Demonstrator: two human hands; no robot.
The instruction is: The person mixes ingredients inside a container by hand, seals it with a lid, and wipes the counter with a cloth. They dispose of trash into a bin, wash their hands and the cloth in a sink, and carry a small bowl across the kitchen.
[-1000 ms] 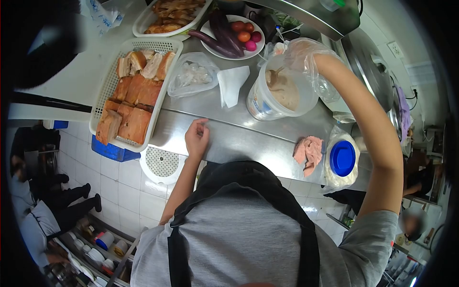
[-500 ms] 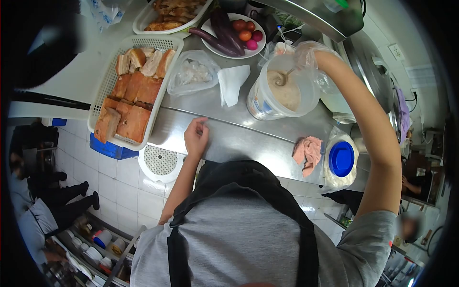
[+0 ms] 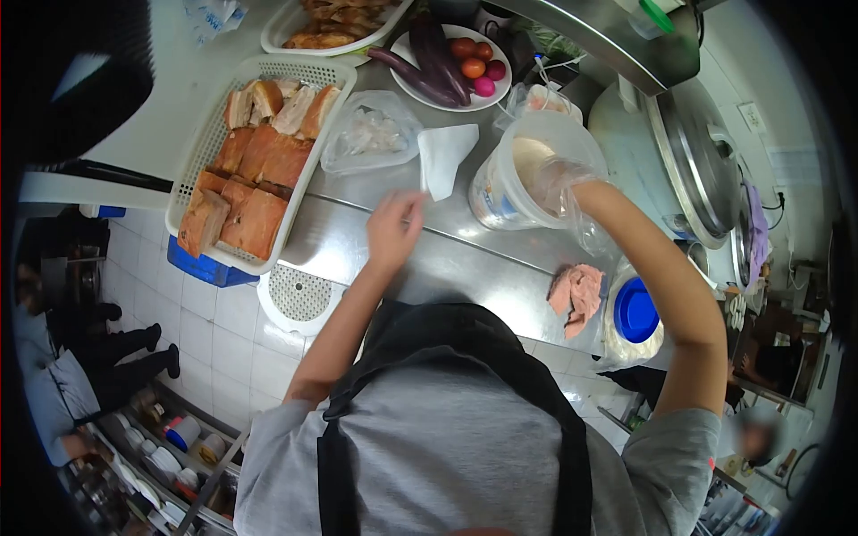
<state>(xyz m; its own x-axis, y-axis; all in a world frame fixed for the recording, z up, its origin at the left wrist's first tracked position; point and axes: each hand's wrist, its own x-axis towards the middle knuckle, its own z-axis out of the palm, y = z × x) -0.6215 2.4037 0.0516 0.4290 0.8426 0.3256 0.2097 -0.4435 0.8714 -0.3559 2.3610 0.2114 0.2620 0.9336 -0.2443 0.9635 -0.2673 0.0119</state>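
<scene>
Currently, right hand (image 3: pixel 554 186) is reaching into white tub (image 3: pixel 490 198), left hand (image 3: pixel 393 230) is hanging near white sheet (image 3: pixel 440 161)

Head view: tub is standing on steel counter (image 3: pixel 500 277), ahead of the body and a bit to the right, holding a pale mixture (image 3: pixel 529 152). Right hand is wearing loose see-through plastic (image 3: pixel 585 228), and its lower end is hanging over the near rim. Fingers are sitting inside the tub's mouth; cannot tell whether they are spread, pressed together or pinching anything. Left hand is looking blurred, fingers loosely bent and nothing visible in the grasp. Fingertips are nearing the white sheet's lower corner; cannot tell if they are touching it, or if the hand is touching the counter.

Left of the sheet, a plastic bag (image 3: pixel 371 134) is holding whitish pieces. Further left, a perforated white basket (image 3: pixel 293 213) is carrying meat slabs (image 3: pixel 250 156). Beyond the sheet, a white plate (image 3: pixel 500 49) is bearing eggplants (image 3: pixel 438 62) plus small red and pink round items (image 3: pixel 474 67). Near the counter's front edge, right side, a pink cloth (image 3: pixel 576 295) is lying crumpled, with a blue lid (image 3: pixel 635 310) showing just beside it. Big metal pot (image 3: pixel 697 161) is standing right of the tub.
</scene>
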